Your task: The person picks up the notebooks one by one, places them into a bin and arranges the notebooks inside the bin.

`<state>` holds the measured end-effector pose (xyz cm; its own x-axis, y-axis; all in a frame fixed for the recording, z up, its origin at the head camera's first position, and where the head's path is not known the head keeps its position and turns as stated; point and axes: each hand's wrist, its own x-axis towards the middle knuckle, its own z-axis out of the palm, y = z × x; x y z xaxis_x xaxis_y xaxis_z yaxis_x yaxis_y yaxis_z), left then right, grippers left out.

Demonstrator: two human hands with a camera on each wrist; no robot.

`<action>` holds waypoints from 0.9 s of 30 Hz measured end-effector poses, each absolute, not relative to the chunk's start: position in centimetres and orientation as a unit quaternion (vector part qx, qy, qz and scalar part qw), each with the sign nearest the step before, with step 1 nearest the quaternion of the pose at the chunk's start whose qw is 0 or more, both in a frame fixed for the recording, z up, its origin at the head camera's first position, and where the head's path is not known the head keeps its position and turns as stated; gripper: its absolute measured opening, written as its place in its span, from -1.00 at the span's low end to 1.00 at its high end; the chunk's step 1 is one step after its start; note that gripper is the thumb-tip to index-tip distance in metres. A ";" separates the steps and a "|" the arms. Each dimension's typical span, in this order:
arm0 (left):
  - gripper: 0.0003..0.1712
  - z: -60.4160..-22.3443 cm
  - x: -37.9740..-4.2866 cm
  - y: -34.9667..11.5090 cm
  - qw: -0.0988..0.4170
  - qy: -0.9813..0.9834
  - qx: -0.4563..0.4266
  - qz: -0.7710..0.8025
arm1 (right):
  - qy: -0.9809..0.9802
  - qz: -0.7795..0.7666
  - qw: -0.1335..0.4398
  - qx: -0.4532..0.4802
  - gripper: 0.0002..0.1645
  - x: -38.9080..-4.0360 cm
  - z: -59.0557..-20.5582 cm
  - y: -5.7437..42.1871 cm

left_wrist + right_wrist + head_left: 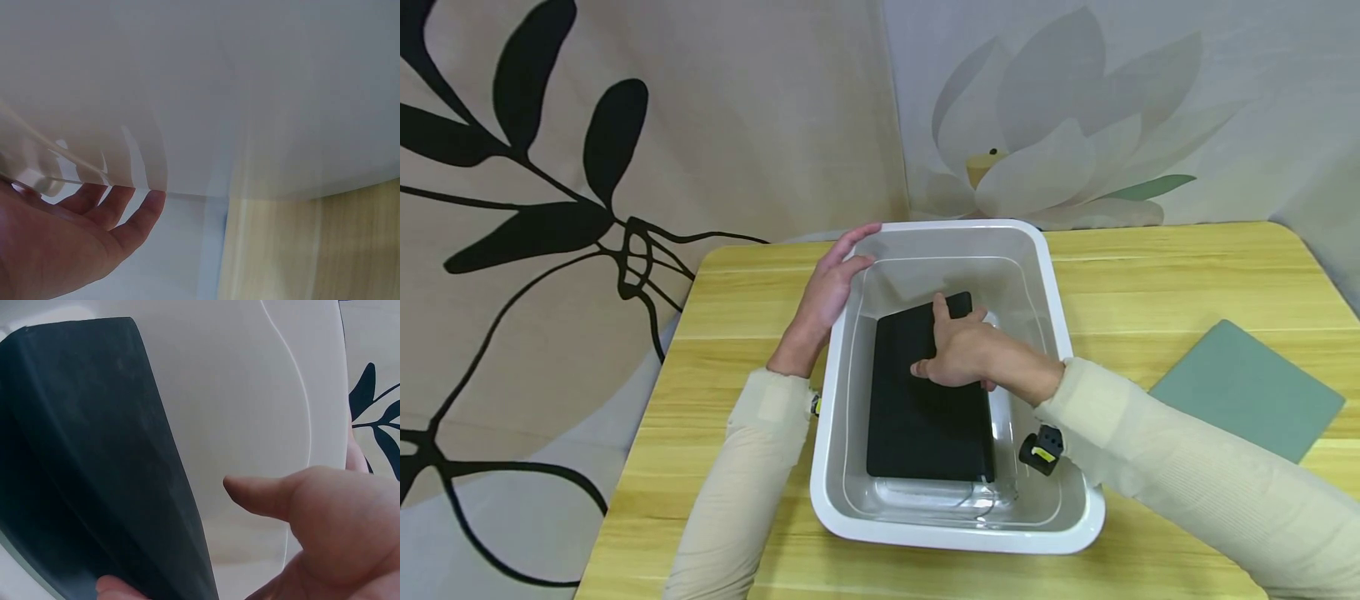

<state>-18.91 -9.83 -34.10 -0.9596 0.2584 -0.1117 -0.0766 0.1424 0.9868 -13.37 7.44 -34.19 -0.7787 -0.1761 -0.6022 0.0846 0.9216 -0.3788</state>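
A white plastic basin [955, 537] stands on the table. In it lies a flat, black rectangular thing [917, 425], with straight edges; the head view does not show whether it is a notebook or a case. My left hand [827, 292] holds the basin's left rim near the far corner, thumb over the rim. Its fingers [140, 219] curl against the outer wall in the left wrist view. My right hand [962, 350] is over the black thing, fingers spread, index finger reaching toward its far edge. The right thumb [269, 497] sticks out apart from the black thing.
A thin grey-green square sheet or board [1247, 392] lies on the wooden table [1150, 275], right of the basin and partly behind my right sleeve. Fabric with printed leaves and a flower hangs behind. Something clear and glossy [917, 496] shows beneath the black thing.
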 end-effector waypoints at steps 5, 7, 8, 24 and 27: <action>-0.52 -34.9 -19.4 -10.0 0.124 0.745 0.062 0.652 | 0.922 -0.193 0.334 -0.026 0.23 -13.3 -34.2 7.5; -0.54 -35.7 -19.9 -10.1 0.119 0.745 0.061 0.654 | 0.923 -0.189 0.335 -0.027 0.23 -13.3 -34.2 7.5; -0.55 -36.1 -20.1 -10.2 0.116 0.744 0.061 0.655 | 0.923 -0.187 0.335 -0.027 0.23 -13.2 -34.2 7.5; -0.56 -36.8 -20.7 -10.3 0.110 0.747 0.061 0.653 | 0.922 -0.188 0.337 -0.040 0.25 -13.2 -34.0 7.4; -0.55 -36.3 -20.4 -10.2 0.117 0.741 0.059 0.658 | 0.921 -0.193 0.335 -0.041 0.25 -13.2 -34.1 7.4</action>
